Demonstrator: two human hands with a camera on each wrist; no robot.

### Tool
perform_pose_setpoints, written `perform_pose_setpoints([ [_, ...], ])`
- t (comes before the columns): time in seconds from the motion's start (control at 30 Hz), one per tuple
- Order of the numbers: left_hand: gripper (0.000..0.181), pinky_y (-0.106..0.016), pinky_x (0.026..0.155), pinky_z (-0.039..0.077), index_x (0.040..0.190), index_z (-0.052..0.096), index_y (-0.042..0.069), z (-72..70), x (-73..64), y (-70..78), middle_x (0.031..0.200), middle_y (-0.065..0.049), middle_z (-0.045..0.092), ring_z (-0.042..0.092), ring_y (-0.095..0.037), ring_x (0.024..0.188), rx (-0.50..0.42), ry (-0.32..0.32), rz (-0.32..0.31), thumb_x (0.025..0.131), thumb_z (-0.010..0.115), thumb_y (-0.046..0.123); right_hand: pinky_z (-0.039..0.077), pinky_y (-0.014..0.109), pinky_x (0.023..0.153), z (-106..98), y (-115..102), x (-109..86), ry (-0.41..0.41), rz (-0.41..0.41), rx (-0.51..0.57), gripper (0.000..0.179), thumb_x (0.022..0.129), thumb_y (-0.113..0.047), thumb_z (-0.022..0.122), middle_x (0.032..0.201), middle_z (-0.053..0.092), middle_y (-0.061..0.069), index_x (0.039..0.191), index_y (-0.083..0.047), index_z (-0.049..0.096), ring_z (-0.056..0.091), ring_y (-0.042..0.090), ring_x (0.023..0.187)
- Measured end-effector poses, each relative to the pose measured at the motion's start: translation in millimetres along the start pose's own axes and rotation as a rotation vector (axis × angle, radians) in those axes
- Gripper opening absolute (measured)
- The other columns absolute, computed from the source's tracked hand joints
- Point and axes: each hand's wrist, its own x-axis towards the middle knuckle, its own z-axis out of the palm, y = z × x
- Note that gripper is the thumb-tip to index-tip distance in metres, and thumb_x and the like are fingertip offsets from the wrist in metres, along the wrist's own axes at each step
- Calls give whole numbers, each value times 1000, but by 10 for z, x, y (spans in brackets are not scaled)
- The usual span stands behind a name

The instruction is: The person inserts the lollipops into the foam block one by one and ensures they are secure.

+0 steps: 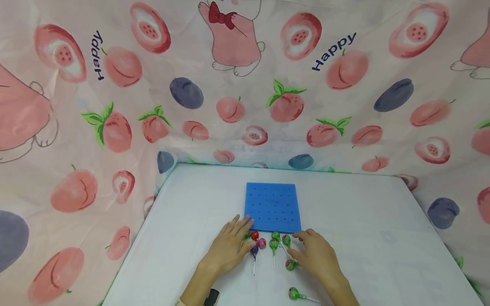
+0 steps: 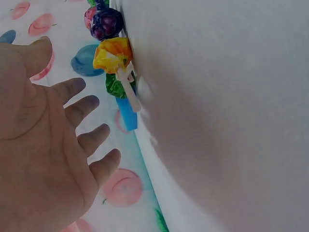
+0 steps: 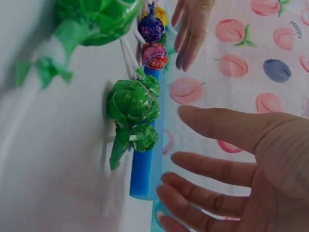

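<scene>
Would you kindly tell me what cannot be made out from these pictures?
Head view: the blue board's near left corner, hidden by the left hand.
Head view: most of the yellow lollipop, behind the same hand.
Left wrist view: much of the pink lollipop, behind the purple lollipop.
Right wrist view: part of the nearest green lollipop, cut off by the top edge.

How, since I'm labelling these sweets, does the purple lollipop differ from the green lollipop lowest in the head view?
The purple lollipop has a dark purple wrapper; the green lollipop is mostly green. In the head view, the purple one's stick points down, the green one's rightward and slightly down. The purple one lies close to the pink lollipop; the green one lies apart. Both have wrapped heads and pale sticks.
</scene>
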Motion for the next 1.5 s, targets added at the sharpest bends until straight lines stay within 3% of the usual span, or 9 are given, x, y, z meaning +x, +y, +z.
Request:
perform_pose_setpoints([
  [0.1, 61, -59, 125, 24, 163, 37, 12, 15, 32, 8, 169, -12, 31, 23, -39, 157, 10, -20, 6, 111, 47, 43, 54, 37, 64, 10, 15, 9, -38, -8, 35, 43, 76, -33, 93, 92, 67, -2, 111, -14, 78, 63, 14, 80],
  [0.2, 61, -57, 126, 23, 163, 37, 13, 32, 61, 9, 170, -11, 30, 23, -38, 157, 23, -44, 0, 111, 44, 45, 50, 33, 60, 34, 28, 9, -70, -14, 65, 39, 73, -30, 96, 86, 66, -6, 106, -17, 79, 60, 10, 74],
  [0.5, 73, -53, 127, 23, 162, 38, 11, 62, 122, -10, 171, -8, 28, 21, -33, 159, 43, -115, -42, 108, 42, 59, 47, 33, 62, 86, 29, 36, -120, -14, 77, 30, 73, -33, 96, 80, 63, -9, 95, -21, 79, 55, 10, 71],
  [0.73, 84, -56, 125, 27, 162, 38, 7, 110, 96, -17, 171, -12, 28, 24, -37, 157, 32, -120, -37, 102, 50, 65, 45, 32, 62, 146, 56, -35, -156, -43, 95, 30, 69, -31, 98, 75, 60, -11, 88, -22, 77, 51, 10, 69],
  [1.03, 85, -54, 125, 28, 160, 41, 5, 74, 104, 47, 170, -13, 29, 24, -37, 157, 15, -121, -49, 100, 57, 63, 46, 34, 65, 152, 92, -55, -221, -45, 57, 29, 67, -28, 99, 73, 59, -12, 82, -26, 75, 52, 11, 70],
  [1.3, 91, -50, 126, 27, 160, 40, 6, 42, 115, 61, 170, -12, 28, 23, -35, 158, 43, -153, -67, 96, 62, 66, 38, 28, 58, 173, 94, -98, -188, -128, 60, 27, 69, -26, 98, 65, 52, -13, 77, -28, 72, 47, 9, 64],
  [1.5, 92, -50, 126, 27, 160, 40, 5, 25, 147, 71, 170, -13, 29, 24, -36, 157, 43, -156, -61, 95, 65, 66, 39, 26, 57, 86, 74, -100, -154, -103, 65, 28, 72, -32, 96, 64, 52, -14, 77, -29, 69, 47, 8, 62],
])
